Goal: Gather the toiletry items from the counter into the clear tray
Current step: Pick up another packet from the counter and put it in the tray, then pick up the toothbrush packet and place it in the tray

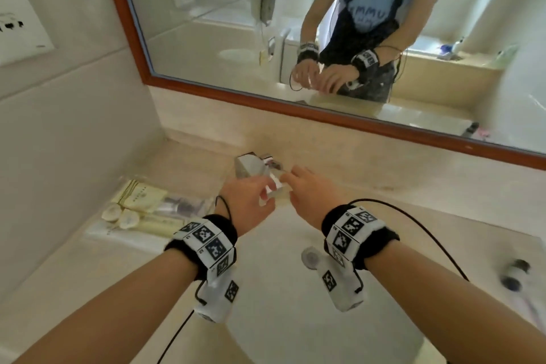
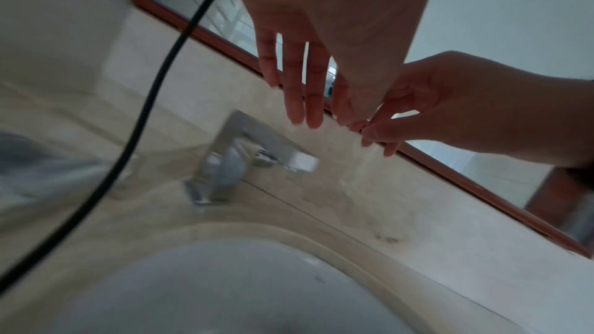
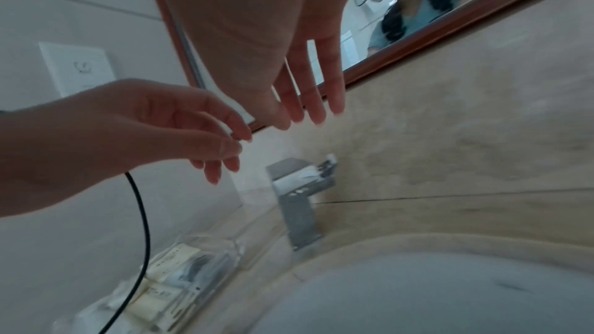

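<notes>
Toiletries already fill much of the clear plastic tray (image 1: 97,235) at the left of the head view: a pale yellow sachet (image 1: 141,195), a grey-labelled tube (image 1: 180,205), two round white caps (image 1: 121,216) and a cream tube (image 1: 159,226) lie packed side by side in it, against the wall. By that showing, most of the gathering looks done.

Toward the middle of the frame, both hands meet in the air over the white basin (image 1: 295,319), just in front of the chrome tap (image 1: 251,167). The left hand (image 1: 251,201) has its thumb and forefinger drawn together, and the right hand (image 1: 313,192) reaches its loosely spread fingers to the same spot; the wrist views show the fingertips touching there. Whether they pinch some small, thin thing between them cannot be told, since blur hides it.

At the lower right edge of the frame, a small bottle with dark ends (image 1: 515,275) lies on the beige stone surface (image 1: 443,192), well apart from the tray. It appears to be what is left to carry across; other items may sit beyond the frame.
</notes>
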A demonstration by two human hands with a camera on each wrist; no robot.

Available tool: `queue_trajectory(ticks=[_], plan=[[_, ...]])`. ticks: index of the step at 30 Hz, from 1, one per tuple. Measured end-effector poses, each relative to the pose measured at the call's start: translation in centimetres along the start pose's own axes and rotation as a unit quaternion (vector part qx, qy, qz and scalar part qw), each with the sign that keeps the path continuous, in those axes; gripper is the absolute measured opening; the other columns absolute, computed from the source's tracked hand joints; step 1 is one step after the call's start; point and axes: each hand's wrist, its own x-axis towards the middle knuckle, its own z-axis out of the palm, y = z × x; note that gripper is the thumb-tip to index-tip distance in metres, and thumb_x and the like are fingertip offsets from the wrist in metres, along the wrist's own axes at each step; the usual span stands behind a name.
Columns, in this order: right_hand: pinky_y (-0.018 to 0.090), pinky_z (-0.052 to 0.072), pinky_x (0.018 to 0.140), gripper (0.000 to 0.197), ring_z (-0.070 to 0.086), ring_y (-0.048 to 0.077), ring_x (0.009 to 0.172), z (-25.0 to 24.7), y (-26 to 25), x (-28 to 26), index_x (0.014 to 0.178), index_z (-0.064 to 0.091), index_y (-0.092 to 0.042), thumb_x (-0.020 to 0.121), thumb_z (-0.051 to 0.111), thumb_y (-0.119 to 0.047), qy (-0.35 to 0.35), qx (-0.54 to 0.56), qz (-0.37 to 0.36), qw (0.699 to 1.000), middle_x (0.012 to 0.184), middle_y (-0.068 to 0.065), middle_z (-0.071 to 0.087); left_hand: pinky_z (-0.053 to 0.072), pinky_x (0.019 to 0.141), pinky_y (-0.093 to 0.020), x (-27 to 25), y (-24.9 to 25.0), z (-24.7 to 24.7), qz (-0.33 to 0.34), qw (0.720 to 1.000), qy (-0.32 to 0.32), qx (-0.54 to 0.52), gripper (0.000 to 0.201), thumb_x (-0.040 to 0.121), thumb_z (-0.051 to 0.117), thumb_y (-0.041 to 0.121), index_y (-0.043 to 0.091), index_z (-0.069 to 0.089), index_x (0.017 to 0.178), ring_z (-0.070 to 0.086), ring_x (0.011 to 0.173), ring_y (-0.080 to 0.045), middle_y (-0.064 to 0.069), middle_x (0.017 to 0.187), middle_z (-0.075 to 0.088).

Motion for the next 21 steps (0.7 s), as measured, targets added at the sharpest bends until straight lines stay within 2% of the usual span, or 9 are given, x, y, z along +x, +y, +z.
queue_trajectory(ticks=[5, 9, 12, 14, 18, 21], plan=[[0.034, 0.048, 0.088, 0.037, 0.049, 0.023, 0.12, 0.7, 6.9, -8.6, 0.132, 0.045, -0.017, 0.095, 0.046, -0.011, -0.015, 0.003, 0.109, 0.994, 0.13, 0.004, 0.048, 0.051, 0.08, -0.031, 1.6, 8.9, 5.3, 0.078, 0.995, -0.037, -0.039, 0.021, 0.082, 0.06, 0.031, 0.024, 0.063, 0.101, 0.063, 0.074, -0.013, 0.007, 0.086, 0.069], [0.035, 0.049, 0.086, 0.039, 0.048, 0.023, 0.121, 2.3, 11.8, -14.7, 0.133, 0.044, -0.018, 0.094, 0.046, -0.01, -0.041, 0.013, 0.21, 0.977, 0.132, 0.004, 0.047, 0.045, 0.09, -0.031, 2.5, 15.3, 9.7, 0.146, 0.984, -0.101, -0.03, 0.026, 0.087, 0.053, 0.034, 0.025, 0.058, 0.111, 0.063, 0.086, -0.013, 0.008, 0.097, 0.067], [0.036, 0.051, 0.086, 0.041, 0.047, 0.024, 0.121, 3.5, 15.1, -18.9, 0.133, 0.043, -0.016, 0.093, 0.047, -0.009, -0.064, 0.017, 0.28, 0.958, 0.133, 0.006, 0.045, 0.041, 0.093, -0.031, 2.6, 19.5, 13.1, 0.196, 0.969, -0.148, -0.014, 0.028, 0.089, 0.051, 0.033, 0.026, 0.055, 0.115, 0.061, 0.095, -0.014, 0.007, 0.103, 0.065], [0.035, 0.05, 0.085, 0.043, 0.046, 0.025, 0.121, 4.4, 16.9, -21.5, 0.133, 0.041, -0.016, 0.091, 0.049, -0.006, -0.091, 0.016, 0.332, 0.939, 0.133, 0.007, 0.042, 0.038, 0.095, -0.032, 2.5, 21.9, 15.4, 0.229, 0.956, -0.183, 0.015, 0.03, 0.088, 0.051, 0.029, 0.025, 0.053, 0.118, 0.057, 0.104, -0.017, 0.005, 0.11, 0.062], [0.032, 0.043, 0.071, 0.049, 0.044, 0.027, 0.119, 6.4, 19.3, -26.2, 0.132, 0.039, -0.015, 0.086, 0.055, -0.003, -0.164, 0.011, 0.423, 0.891, 0.133, 0.009, 0.038, 0.034, 0.101, -0.034, 2.0, 25.5, 19.0, 0.273, 0.925, -0.258, 0.052, 0.04, 0.086, 0.054, 0.015, 0.025, 0.05, 0.124, 0.044, 0.119, -0.02, 0.001, 0.127, 0.051], [0.034, 0.047, 0.078, 0.047, 0.044, 0.028, 0.119, 7.7, 20.3, -28.8, 0.13, 0.039, -0.015, 0.087, 0.058, -0.01, -0.211, 0.013, 0.461, 0.862, 0.132, 0.009, 0.038, 0.031, 0.103, -0.034, 1.5, 27.2, 20.8, 0.338, 0.881, -0.319, 0.087, 0.053, 0.081, 0.055, 0.005, 0.026, 0.047, 0.129, 0.036, 0.126, -0.02, 0.0, 0.136, 0.042]])
